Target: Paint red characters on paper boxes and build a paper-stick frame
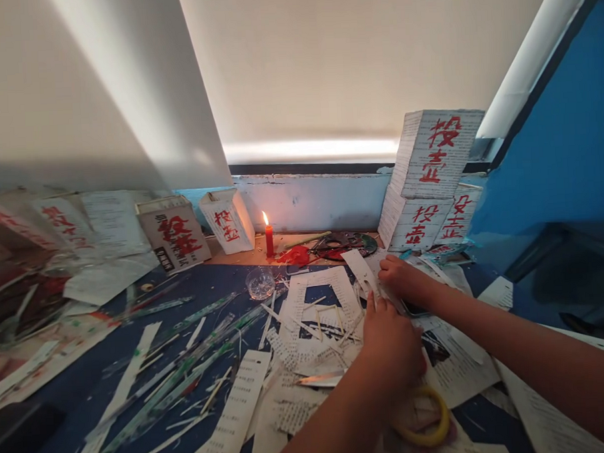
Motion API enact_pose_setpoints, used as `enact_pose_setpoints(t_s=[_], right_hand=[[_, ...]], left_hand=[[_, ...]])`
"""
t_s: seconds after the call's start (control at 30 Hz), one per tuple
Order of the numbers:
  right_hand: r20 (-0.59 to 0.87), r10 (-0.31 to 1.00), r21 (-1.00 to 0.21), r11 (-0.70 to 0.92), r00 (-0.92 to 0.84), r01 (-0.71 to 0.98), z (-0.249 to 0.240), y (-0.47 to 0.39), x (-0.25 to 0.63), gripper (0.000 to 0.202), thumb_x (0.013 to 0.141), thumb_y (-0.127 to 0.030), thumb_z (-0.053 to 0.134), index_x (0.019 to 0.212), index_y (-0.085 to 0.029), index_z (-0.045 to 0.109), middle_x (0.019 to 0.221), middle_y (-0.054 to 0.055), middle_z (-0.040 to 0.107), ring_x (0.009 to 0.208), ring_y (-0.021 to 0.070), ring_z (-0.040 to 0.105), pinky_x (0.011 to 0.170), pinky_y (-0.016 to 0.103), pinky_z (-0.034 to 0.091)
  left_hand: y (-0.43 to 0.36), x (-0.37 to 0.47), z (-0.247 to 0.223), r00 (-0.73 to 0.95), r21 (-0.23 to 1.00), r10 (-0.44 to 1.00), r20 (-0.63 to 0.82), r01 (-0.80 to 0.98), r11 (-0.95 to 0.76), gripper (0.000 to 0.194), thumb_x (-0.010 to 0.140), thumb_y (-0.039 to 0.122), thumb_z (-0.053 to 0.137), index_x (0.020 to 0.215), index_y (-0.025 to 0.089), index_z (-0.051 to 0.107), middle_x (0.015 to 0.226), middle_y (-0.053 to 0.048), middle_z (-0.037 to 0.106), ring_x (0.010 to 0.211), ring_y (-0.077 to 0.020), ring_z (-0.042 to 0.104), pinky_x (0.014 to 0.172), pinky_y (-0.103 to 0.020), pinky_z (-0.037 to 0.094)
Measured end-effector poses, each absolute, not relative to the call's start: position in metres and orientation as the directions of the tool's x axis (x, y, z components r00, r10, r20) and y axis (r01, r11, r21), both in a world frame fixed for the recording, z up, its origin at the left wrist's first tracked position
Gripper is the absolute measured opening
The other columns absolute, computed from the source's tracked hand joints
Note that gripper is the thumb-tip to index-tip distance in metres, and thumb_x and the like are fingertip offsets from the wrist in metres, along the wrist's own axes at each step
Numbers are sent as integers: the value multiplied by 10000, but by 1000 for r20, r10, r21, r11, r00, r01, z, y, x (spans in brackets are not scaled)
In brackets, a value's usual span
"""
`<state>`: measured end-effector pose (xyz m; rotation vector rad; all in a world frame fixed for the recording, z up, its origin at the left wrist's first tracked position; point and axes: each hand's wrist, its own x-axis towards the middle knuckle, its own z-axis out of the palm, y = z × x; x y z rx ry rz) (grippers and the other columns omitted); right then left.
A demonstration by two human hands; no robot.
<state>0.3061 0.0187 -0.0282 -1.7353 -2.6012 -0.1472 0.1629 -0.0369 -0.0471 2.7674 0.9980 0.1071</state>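
My left hand [393,335] rests low over the papers. Its fingers stretch forward, and the foremost fingertip touches a white paper strip [360,269]. Just beyond it, my right hand [405,280] is closed with its fingertips pinched at the strip's right side; what lies between them is hidden. Left of my hands is a cut paper frame [294,300] with a rectangular opening, strewn with thin slivers. A pointed metal blade [318,379] lies beside my left forearm. On the forearm's other side shows a yellow loop [443,417]; the forearm covers anything between them.
A lit red candle [269,241] stands at the back near a small clear dish [260,284]. Paper boxes with red characters stand left [172,235] and are stacked right [436,154]. Green-stained strips [188,368] and printed scraps [240,409] litter the dark blue tabletop.
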Motion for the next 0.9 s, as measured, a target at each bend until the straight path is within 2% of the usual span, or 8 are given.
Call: enact_pose_setpoints(t_s=[0.13,0.23,0.37,0.5,0.6,0.7,0.8,0.9], right_hand=[[120,950,-107,301,-288,948,-27,26,312,224,830,-46,540,733,-100,735,874,171,694,920,263,599,821,332,429],[158,973,-308,211,-169,928,-24,21,321,170,852,-182,584,846,-134,747,857,110,720,818,222,632,751,306,449],[138,989,-586,118,-45,802,-31,2,331,239,872,-344,576,954,-161,705,799,41,716,695,171,641,632,263,472],[86,996,-760,62,5,647,-43,-18,330,380,913,-483,530,1008,-149,683,843,59,728,699,165,660,604,258,491],[56,998,-822,42,7,569,-46,-27,326,469,923,-551,513,1089,-143,674,947,92,747,766,175,691,650,268,519],[52,999,-832,40,5,553,-42,-29,323,475,923,-565,509,1120,-166,676,1002,96,757,810,183,706,675,279,534],[78,997,-792,53,14,608,-36,-24,323,394,930,-493,510,1101,-177,673,987,92,768,816,193,715,688,292,541],[128,991,-691,54,49,721,-31,-17,325,323,893,-388,579,1122,-173,651,886,81,776,774,208,719,697,305,533]], left_hand=[[-40,162,-46,757,191,653,8,640,-744,591,979,498,364,1261,98,696,1387,-224,591,1367,-360,453,1202,-546,162],[-40,162,-46,753,196,658,16,643,-740,585,987,465,356,1270,71,682,1370,-234,600,1352,-349,469,1206,-541,161],[-38,162,-45,769,194,639,11,625,-756,548,986,438,367,1244,91,702,1345,-223,620,1340,-347,473,1201,-553,170],[-39,161,-42,766,192,642,-1,631,-752,549,984,434,364,1271,92,684,1371,-222,600,1349,-343,462,1201,-552,181],[-41,159,-41,767,201,642,-5,630,-750,558,982,436,368,1278,75,674,1365,-230,600,1345,-340,465,1204,-543,180],[-42,158,-41,768,206,640,5,626,-752,561,983,429,366,1279,63,671,1379,-243,585,1353,-344,456,1207,-549,161],[-41,158,-41,767,203,641,7,627,-752,569,983,428,359,1305,60,651,1402,-246,566,1365,-345,444,1205,-553,161],[-40,158,-42,766,215,643,3,627,-749,562,979,420,355,1286,68,667,1387,-238,580,1357,-345,450,1206,-554,156]])
